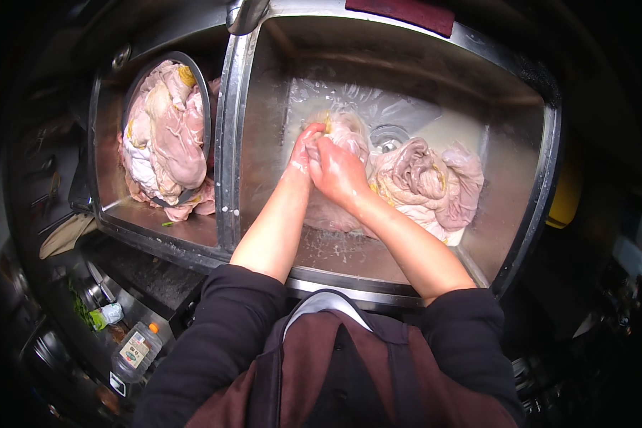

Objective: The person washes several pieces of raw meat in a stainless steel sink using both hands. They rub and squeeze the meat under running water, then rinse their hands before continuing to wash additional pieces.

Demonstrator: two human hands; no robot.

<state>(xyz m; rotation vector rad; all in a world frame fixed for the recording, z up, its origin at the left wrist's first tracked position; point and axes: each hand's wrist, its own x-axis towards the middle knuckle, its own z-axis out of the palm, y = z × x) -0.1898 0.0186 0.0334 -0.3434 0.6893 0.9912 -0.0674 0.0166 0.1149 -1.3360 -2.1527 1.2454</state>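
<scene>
In the right-hand basin of a stainless-steel sink (505,182), my left hand (301,151) and my right hand (343,174) meet over a wet piece of raw stomach, probably pork (349,134). The fingers of both grip it, though my right hand's fingertips are partly hidden. A yellowish patch shows on the piece beside my left fingers. Right of my hands lies a heap of more raw stomachs (422,176), pale pink, folded and slick. Part of the metal drain (389,140) shows behind the heap, with cloudy water around it.
In the left-hand basin (198,231), raw stomachs (174,134) overfill a dark round-rimmed vessel (207,107). A metal divider (229,160) parts the basins. A dark red cloth (406,13) lies on the back rim. A plastic bottle with an orange cap (139,348) stands at lower left.
</scene>
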